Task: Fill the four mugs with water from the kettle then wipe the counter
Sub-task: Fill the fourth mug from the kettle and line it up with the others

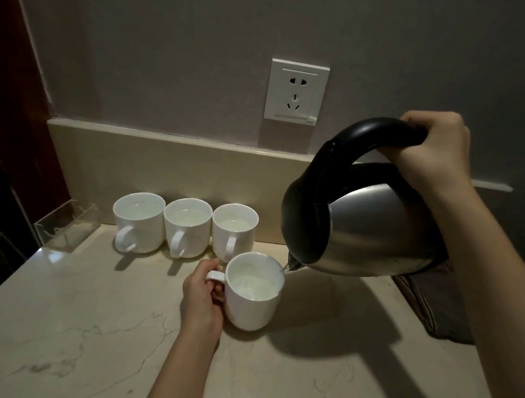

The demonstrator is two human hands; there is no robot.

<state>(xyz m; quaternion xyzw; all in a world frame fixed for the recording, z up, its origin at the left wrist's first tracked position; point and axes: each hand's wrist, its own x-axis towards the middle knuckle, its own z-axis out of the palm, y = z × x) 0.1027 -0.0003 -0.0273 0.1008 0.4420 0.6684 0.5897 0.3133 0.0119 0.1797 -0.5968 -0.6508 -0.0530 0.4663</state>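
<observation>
R hand (435,149) is wrapped round the black handle of the kettle (377,230), tipped fwd so the spout sits just over the rim of the 4th mug (252,298) — close enough that water drops straight in w/o splashing. Water surface in that mug looks disturbed, so pour seems to be under way; level is well up the cup. L hand (204,293) pinches the mug's handle, prob to steady it against the stream and keep it from sliding on the smooth counter (77,341).

Other 3 mugs (187,226) stand in a row touching each other against the backsplash, handles facing out, each already showing water — parked back there to stay clear of the pouring. Dark folded cloth (431,310) lies at the right, partly hidden by the kettle and R arm, handy for the wipe that comes after.

By my read filling is nearly done; wipe not yet begun
</observation>
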